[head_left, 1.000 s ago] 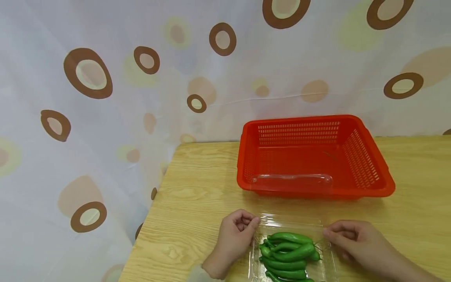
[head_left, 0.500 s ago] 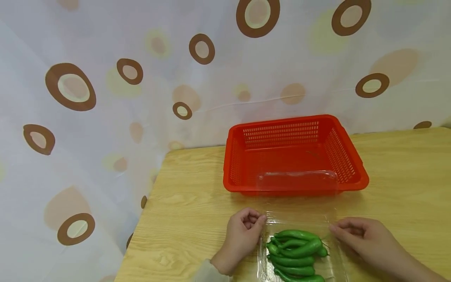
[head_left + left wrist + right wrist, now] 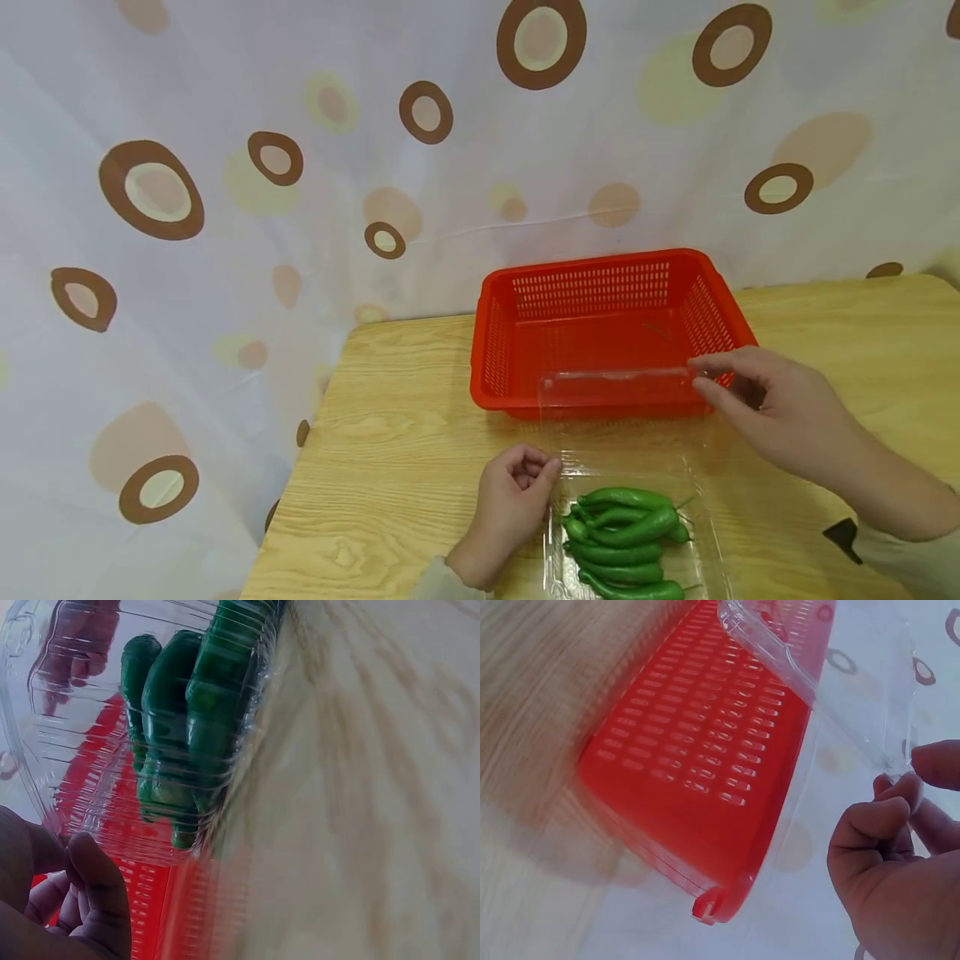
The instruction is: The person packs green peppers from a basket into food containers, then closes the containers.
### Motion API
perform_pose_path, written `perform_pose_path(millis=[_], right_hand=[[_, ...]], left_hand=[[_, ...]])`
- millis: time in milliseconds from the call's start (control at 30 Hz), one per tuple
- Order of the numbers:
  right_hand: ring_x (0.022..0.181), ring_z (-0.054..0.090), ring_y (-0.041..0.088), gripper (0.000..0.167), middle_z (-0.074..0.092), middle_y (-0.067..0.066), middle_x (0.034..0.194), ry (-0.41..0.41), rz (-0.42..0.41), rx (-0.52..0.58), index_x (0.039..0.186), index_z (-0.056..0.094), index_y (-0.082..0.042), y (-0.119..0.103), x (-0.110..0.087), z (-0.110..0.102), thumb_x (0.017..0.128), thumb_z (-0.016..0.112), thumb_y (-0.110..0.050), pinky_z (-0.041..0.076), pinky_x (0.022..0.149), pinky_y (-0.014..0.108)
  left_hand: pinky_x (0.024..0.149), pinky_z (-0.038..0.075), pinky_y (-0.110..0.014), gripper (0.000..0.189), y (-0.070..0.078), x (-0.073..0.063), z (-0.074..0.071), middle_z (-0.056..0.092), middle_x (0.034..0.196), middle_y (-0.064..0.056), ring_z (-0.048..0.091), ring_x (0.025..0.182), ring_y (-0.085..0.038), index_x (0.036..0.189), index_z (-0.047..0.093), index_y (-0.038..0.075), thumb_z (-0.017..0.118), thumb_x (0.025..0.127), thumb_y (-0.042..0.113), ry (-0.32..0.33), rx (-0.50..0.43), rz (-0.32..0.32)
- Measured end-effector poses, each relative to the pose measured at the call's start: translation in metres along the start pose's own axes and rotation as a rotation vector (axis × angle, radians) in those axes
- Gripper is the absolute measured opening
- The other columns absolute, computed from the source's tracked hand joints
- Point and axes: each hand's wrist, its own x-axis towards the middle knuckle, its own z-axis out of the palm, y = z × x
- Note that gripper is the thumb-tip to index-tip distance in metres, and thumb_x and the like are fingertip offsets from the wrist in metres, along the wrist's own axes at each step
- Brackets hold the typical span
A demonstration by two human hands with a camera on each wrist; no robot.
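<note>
Several long green chili peppers [image 3: 626,533] lie in the base of a clear plastic clamshell box [image 3: 553,554] at the bottom of the head view. My left hand [image 3: 513,500] pinches the box's rim at the far left corner; the left wrist view shows thumb and finger on the clear edge [image 3: 56,825]. Behind the peppers the box's clear lid [image 3: 585,383] stands raised, in front of the red basket. With thumb and index finger, my right hand [image 3: 795,412] pinches the lid's upper right corner, also visible in the right wrist view. The other right fingers [image 3: 862,832] are curled.
Just beyond the lid, a red plastic basket [image 3: 495,342] with slotted walls stands on the wooden table [image 3: 390,417], a thin stem-like bit on its floor. A patterned cloth [image 3: 300,233] hangs behind and to the left. A dark object [image 3: 843,537] shows by the right sleeve.
My right hand has left the box's right rim and moved up and away to the lid's upper right corner. My left hand keeps its hold. The head view has shifted slightly.
</note>
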Motion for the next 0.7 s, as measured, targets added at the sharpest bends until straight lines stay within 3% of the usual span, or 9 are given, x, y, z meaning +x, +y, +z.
perform_pose_path(millis=[100,233,400,500,633,700], right_hand=[[0.058,0.044,0.006,0.021,0.055,-0.009,0.07,0.014,-0.031,-0.024,0.111,0.076,-0.015,0.001,-0.002,0.002,0.091,0.08,-0.008,0.035,0.048,0.021],[0.061,0.044,0.003,0.029,0.061,-0.012,0.075,0.079,-0.098,-0.038,0.106,0.077,-0.016,0.001,-0.011,0.002,0.083,0.084,-0.001,0.035,0.05,0.017],[0.069,0.044,-0.004,0.036,0.062,-0.014,0.082,0.159,-0.227,-0.101,0.102,0.077,-0.019,-0.005,-0.028,0.0,0.074,0.087,0.002,0.037,0.054,0.01],[0.073,0.044,-0.008,0.01,0.065,-0.014,0.087,0.205,-0.306,-0.092,0.101,0.077,-0.017,-0.01,-0.039,0.0,0.094,0.079,-0.025,0.039,0.056,0.008],[0.077,0.047,-0.01,0.052,0.068,-0.01,0.088,0.27,-0.411,-0.058,0.099,0.079,-0.012,-0.02,-0.059,0.004,0.105,0.051,-0.055,0.043,0.058,0.004],[0.08,0.05,-0.011,0.054,0.069,-0.009,0.089,0.276,-0.434,-0.072,0.096,0.08,-0.012,-0.027,-0.072,0.006,0.105,0.051,-0.056,0.046,0.065,0.001]], left_hand=[[0.05,0.043,-0.013,0.014,-0.001,0.001,0.001,0.062,0.075,0.0,0.051,0.055,-0.001,0.09,0.07,0.0,0.076,0.095,0.012,-0.002,-0.004,0.004],[0.053,0.045,-0.013,0.015,-0.004,0.002,0.003,0.064,0.077,0.0,0.053,0.057,-0.001,0.093,0.071,-0.001,0.076,0.095,0.013,-0.003,-0.018,0.02],[0.053,0.051,-0.017,0.018,-0.008,-0.002,-0.004,0.065,0.08,-0.003,0.058,0.059,-0.006,0.106,0.07,-0.004,0.071,0.098,0.012,-0.014,-0.111,-0.018],[0.055,0.054,-0.019,0.021,-0.006,-0.01,-0.013,0.065,0.083,-0.005,0.06,0.06,-0.009,0.112,0.069,-0.005,0.07,0.099,0.011,-0.001,-0.118,-0.034],[0.058,0.055,-0.019,0.023,-0.001,-0.025,-0.025,0.066,0.086,-0.009,0.061,0.062,-0.008,0.114,0.068,-0.006,0.069,0.099,0.012,0.015,-0.063,-0.031],[0.059,0.055,-0.02,0.022,0.0,-0.036,-0.029,0.066,0.085,-0.014,0.06,0.062,-0.007,0.113,0.068,-0.006,0.068,0.1,0.011,0.011,-0.069,-0.041]])
